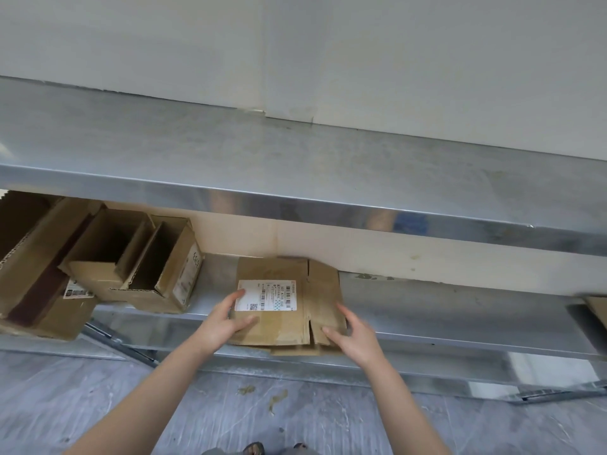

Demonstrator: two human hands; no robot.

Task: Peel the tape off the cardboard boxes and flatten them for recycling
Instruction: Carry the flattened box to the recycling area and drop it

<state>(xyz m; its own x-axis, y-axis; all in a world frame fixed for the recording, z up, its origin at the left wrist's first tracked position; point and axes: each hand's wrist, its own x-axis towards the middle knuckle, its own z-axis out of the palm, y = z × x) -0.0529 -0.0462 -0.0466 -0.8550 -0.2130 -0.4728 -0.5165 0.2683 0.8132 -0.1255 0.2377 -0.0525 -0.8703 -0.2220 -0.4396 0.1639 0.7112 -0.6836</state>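
Note:
A flattened brown cardboard box (315,290) with a white shipping label (266,295) lies on the lower metal shelf (427,310), its front edge hanging over the shelf lip. My left hand (226,318) rests on its left side, fingers spread near the label, thumb on the cardboard. My right hand (349,333) touches the box's front right flap with relaxed fingers. More flat cardboard shows underneath it.
Several open, unflattened cardboard boxes (141,257) stand at the shelf's left end. An upper metal shelf (295,159) juts out overhead against a white wall. Another piece of cardboard (597,310) peeks in at the far right. Grey floor lies below.

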